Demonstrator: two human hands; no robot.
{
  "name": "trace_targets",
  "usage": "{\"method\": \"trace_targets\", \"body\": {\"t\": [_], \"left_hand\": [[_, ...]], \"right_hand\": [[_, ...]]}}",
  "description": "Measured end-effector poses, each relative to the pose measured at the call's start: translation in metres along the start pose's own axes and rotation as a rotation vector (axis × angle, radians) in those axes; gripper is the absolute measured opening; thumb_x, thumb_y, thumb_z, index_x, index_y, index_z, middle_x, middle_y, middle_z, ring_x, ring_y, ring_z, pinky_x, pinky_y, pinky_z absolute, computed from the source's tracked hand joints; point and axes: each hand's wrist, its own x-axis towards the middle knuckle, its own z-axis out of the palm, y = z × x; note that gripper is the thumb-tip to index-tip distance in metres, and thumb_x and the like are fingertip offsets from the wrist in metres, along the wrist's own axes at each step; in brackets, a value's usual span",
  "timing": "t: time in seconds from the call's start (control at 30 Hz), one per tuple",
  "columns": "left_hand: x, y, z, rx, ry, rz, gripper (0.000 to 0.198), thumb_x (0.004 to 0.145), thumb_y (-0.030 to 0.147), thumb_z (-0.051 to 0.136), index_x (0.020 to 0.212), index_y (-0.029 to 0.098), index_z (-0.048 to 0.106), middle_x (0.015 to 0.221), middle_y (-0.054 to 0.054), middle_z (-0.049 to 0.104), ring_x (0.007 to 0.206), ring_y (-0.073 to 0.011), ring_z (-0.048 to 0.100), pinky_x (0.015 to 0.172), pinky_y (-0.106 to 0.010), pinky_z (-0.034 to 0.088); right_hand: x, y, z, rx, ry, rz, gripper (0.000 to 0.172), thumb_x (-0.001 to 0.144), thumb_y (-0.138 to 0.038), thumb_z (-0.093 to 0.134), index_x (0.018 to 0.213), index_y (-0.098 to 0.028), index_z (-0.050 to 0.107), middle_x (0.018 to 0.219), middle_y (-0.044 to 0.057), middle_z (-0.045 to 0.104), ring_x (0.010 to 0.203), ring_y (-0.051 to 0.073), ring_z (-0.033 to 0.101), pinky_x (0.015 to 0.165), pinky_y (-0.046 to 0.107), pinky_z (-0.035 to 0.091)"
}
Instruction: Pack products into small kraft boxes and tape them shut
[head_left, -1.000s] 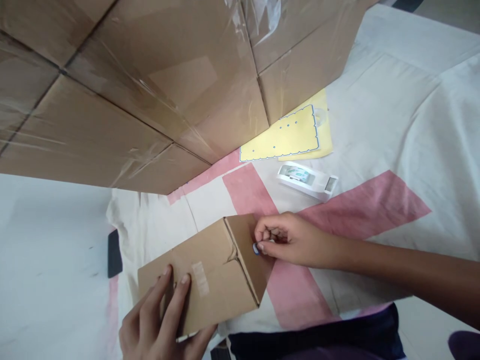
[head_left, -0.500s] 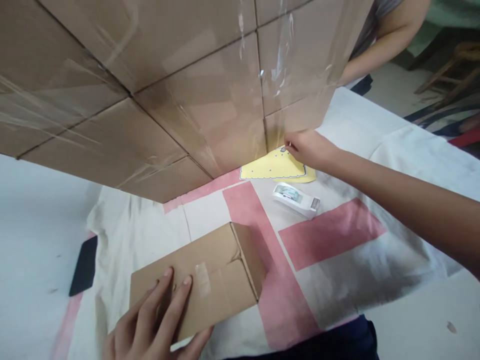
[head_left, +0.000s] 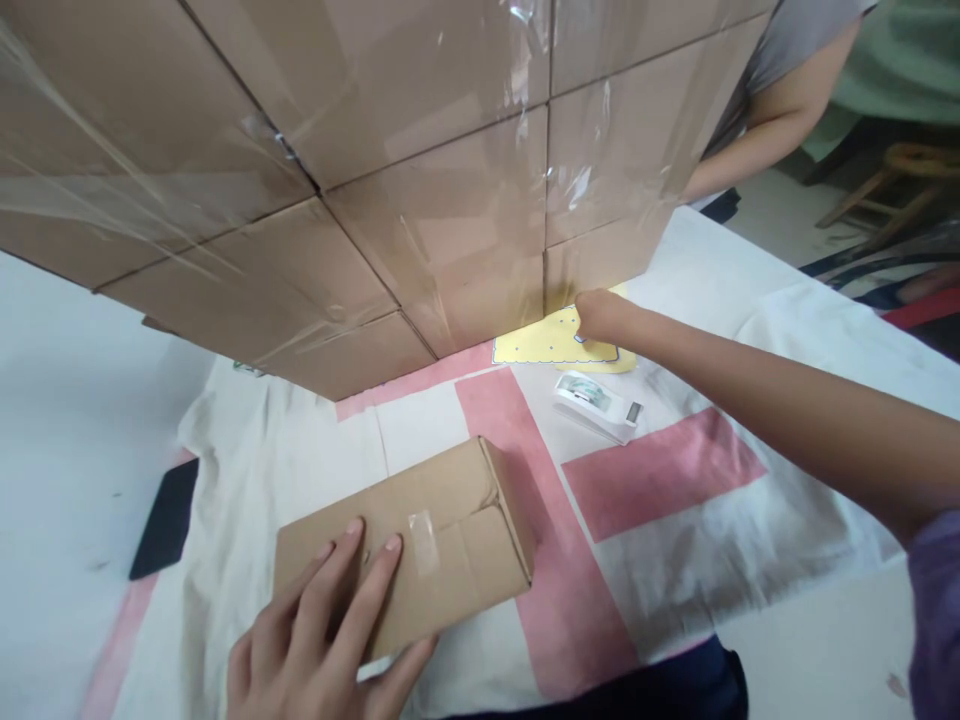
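A small brown cardboard box [head_left: 450, 510] with a strip of clear tape on top lies on the cloth. My left hand [head_left: 322, 620] grips its near left end, fingers across the top and thumb along the near side. A bit of something white shows under that hand. My right hand [head_left: 604, 318] is closed over a yellow sheet [head_left: 532, 345] with a blue outline and dots, its fingertips mostly hidden. A small bluish spot shows by those fingertips; I cannot make out what it is. In front of the sheet lies a white device [head_left: 596, 405] with a label and small dark window.
A large taped stack of cardboard boxes [head_left: 465, 210] stands at the back, against the sheet's far edge. A pink-and-white cloth [head_left: 487, 420] covers the table. At left lies a black flat object [head_left: 165, 520]. Another person's arm [head_left: 765, 150] is behind the stack; a wooden stool [head_left: 892, 185] stands beyond.
My right hand has moved slightly nearer over the yellow sheet, and the bluish spot has come nearer with it. My left hand remains on the small box. The whole view has shifted a little.
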Motion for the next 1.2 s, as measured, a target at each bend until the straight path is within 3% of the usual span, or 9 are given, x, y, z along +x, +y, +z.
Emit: {"method": "trace_targets", "body": {"t": [0.17, 0.27, 0.37, 0.53, 0.67, 0.8, 0.9, 1.07, 1.2], "left_hand": [[0.0, 0.0, 0.001, 0.0, 0.016, 0.002, 0.069, 0.085, 0.048, 0.068, 0.148, 0.023, 0.054, 0.134, -0.012, 0.069, 0.103, -0.0322, 0.064, 0.073, -0.04, 0.039], [0.002, 0.0, 0.001, -0.013, 0.003, -0.011, 0.069, 0.085, 0.048, 0.068, 0.149, 0.024, 0.053, 0.134, -0.012, 0.068, 0.103, -0.0324, 0.064, 0.073, -0.04, 0.039], [0.002, 0.001, 0.0, -0.026, -0.032, -0.033, 0.07, 0.086, 0.047, 0.068, 0.15, 0.026, 0.051, 0.136, -0.011, 0.067, 0.104, -0.0328, 0.064, 0.076, -0.041, 0.039], [-0.004, 0.001, -0.003, -0.054, -0.078, -0.076, 0.073, 0.084, 0.046, 0.072, 0.151, 0.032, 0.048, 0.141, -0.009, 0.064, 0.103, -0.0317, 0.063, 0.082, -0.042, 0.04], [-0.007, -0.001, -0.004, -0.054, -0.101, -0.058, 0.076, 0.081, 0.045, 0.075, 0.151, 0.031, 0.049, 0.143, -0.01, 0.062, 0.102, -0.0329, 0.061, 0.084, -0.043, 0.041], [-0.007, -0.002, -0.004, -0.053, -0.109, -0.05, 0.078, 0.081, 0.047, 0.074, 0.152, 0.031, 0.047, 0.148, -0.009, 0.058, 0.103, -0.0327, 0.06, 0.086, -0.044, 0.042], [-0.007, -0.001, -0.004, -0.063, -0.122, -0.062, 0.077, 0.083, 0.047, 0.073, 0.153, 0.033, 0.046, 0.152, -0.006, 0.055, 0.105, -0.0324, 0.059, 0.088, -0.045, 0.042], [-0.009, -0.001, -0.005, -0.081, -0.135, -0.092, 0.076, 0.083, 0.046, 0.074, 0.153, 0.033, 0.046, 0.152, -0.007, 0.054, 0.107, -0.0338, 0.059, 0.09, -0.048, 0.044], [-0.009, -0.002, -0.006, -0.083, -0.134, -0.059, 0.079, 0.082, 0.045, 0.075, 0.153, 0.031, 0.045, 0.151, -0.01, 0.055, 0.107, -0.0351, 0.06, 0.089, -0.049, 0.044]], "right_hand": [[-0.04, 0.007, -0.016, 0.147, 0.076, 0.073, 0.02, 0.084, -0.013, 0.064, 0.105, -0.012, 0.067, 0.094, 0.012, 0.072, 0.087, 0.026, 0.068, 0.07, 0.031, 0.047], [-0.092, 0.001, -0.019, 0.464, 0.183, -0.052, 0.019, 0.089, -0.017, 0.06, 0.108, -0.019, 0.062, 0.085, 0.005, 0.071, 0.073, 0.02, 0.066, 0.065, 0.03, 0.046], [-0.144, -0.028, 0.0, 0.713, 0.24, -0.22, 0.016, 0.095, -0.022, 0.055, 0.111, -0.022, 0.058, 0.085, 0.003, 0.071, 0.071, 0.019, 0.066, 0.065, 0.029, 0.049], [-0.194, -0.083, 0.049, 0.728, 0.119, -0.516, 0.015, 0.101, -0.02, 0.048, 0.111, -0.023, 0.058, 0.102, 0.007, 0.072, 0.087, 0.021, 0.067, 0.074, 0.032, 0.05], [-0.203, -0.098, 0.067, 0.938, 0.071, -0.595, 0.019, 0.094, -0.009, 0.05, 0.108, -0.021, 0.056, 0.097, 0.005, 0.069, 0.081, 0.016, 0.063, 0.069, 0.027, 0.048], [-0.204, -0.099, 0.069, 1.151, -0.003, -0.453, 0.017, 0.087, -0.006, 0.057, 0.094, -0.021, 0.055, 0.075, -0.003, 0.056, 0.063, 0.011, 0.05, 0.056, 0.023, 0.039], [-0.204, -0.1, 0.067, 1.261, -0.066, -0.408, 0.016, 0.084, -0.005, 0.058, 0.086, -0.021, 0.055, 0.077, -0.002, 0.055, 0.063, 0.011, 0.049, 0.056, 0.023, 0.039], [-0.204, -0.1, 0.067, 1.339, -0.1, -0.42, 0.012, 0.091, -0.01, 0.054, 0.092, -0.022, 0.057, 0.087, 0.002, 0.061, 0.075, 0.015, 0.057, 0.066, 0.028, 0.045], [-0.203, -0.097, 0.069, 1.382, -0.153, -0.323, 0.006, 0.098, -0.018, 0.05, 0.098, -0.023, 0.054, 0.076, -0.002, 0.055, 0.067, 0.014, 0.051, 0.061, 0.027, 0.04]]}}
